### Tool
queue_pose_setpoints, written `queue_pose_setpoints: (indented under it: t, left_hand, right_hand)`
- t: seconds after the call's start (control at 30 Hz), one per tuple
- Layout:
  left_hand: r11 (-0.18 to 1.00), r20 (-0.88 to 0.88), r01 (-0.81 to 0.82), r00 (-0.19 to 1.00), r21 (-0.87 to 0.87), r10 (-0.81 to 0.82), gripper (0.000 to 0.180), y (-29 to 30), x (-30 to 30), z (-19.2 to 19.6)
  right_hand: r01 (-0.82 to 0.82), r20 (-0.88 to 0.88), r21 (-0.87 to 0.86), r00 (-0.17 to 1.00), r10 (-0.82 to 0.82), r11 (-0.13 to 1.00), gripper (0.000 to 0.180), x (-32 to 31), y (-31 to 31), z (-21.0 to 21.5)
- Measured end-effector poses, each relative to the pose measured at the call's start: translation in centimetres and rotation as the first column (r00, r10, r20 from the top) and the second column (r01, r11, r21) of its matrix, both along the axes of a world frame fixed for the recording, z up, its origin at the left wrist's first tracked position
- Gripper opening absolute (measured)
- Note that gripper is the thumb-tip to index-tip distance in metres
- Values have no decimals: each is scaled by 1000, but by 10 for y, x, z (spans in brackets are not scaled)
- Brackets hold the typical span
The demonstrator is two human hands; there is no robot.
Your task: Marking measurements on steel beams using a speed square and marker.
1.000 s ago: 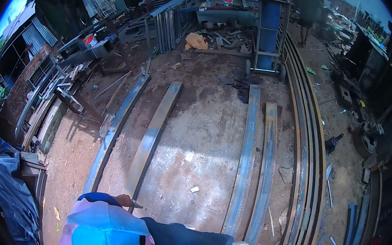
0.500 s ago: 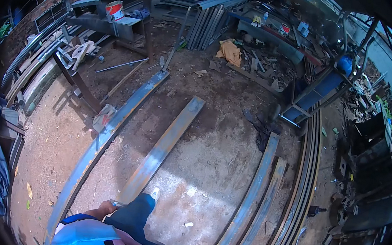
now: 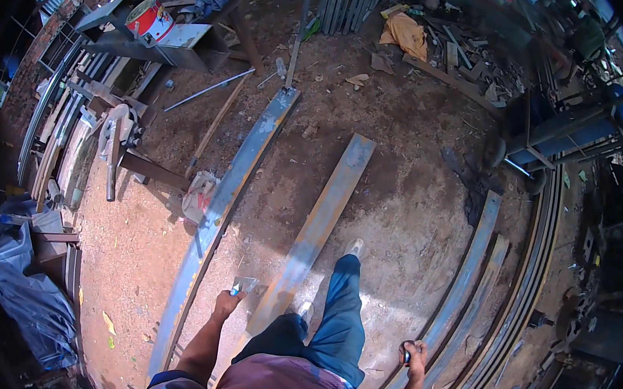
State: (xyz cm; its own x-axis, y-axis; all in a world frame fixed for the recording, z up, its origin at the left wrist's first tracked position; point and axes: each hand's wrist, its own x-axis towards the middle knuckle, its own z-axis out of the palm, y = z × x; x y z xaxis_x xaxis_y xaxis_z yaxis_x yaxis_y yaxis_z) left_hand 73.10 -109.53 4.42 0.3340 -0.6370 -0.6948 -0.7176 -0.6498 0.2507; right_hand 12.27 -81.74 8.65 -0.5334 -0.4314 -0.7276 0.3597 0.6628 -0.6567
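My left hand [image 3: 225,303] is closed round the blue handle of a scraper [image 3: 247,284] with a flat, pale blade. It is held over the ground between two long flat steel bars. The left steel bar [image 3: 243,162] is the longer, grey-blue with rusty edges; the middle steel bar [image 3: 331,208] runs up to my legs. On the right, my right hand [image 3: 417,357] grips a small dark round object [image 3: 406,351] whose kind I cannot make out. Below that hand lie two narrower steel bars [image 3: 476,244].
A white and red bucket [image 3: 148,21] stands on a steel beam at the far left. Beside the left bar sits a crumpled bag [image 3: 199,196]. Orange cloth [image 3: 405,35] and scrap lie at the back. A blue-panelled metal frame [image 3: 569,133] and long stacked bars [image 3: 533,268] line the right.
My view has turned left and down, and I have stepped forward beside the middle bar. My left hand has come out with the scraper in clear sight; my right hand has entered the view.
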Motion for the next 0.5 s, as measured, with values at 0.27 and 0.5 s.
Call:
queue_pose_setpoints:
  t: [0.27, 0.5]
  left_hand:
    - [971, -31, -165, 984, 175, 173, 70, -94, -88, 13]
    - [960, 7, -261, 965, 102, 262, 70, -226, -175, 66]
  right_hand:
    - [-196, 2, 37, 981, 196, 980, 37, -141, -284, -32]
    - [-485, 409, -86, 779, 475, 870, 20, -164, -550, -4]
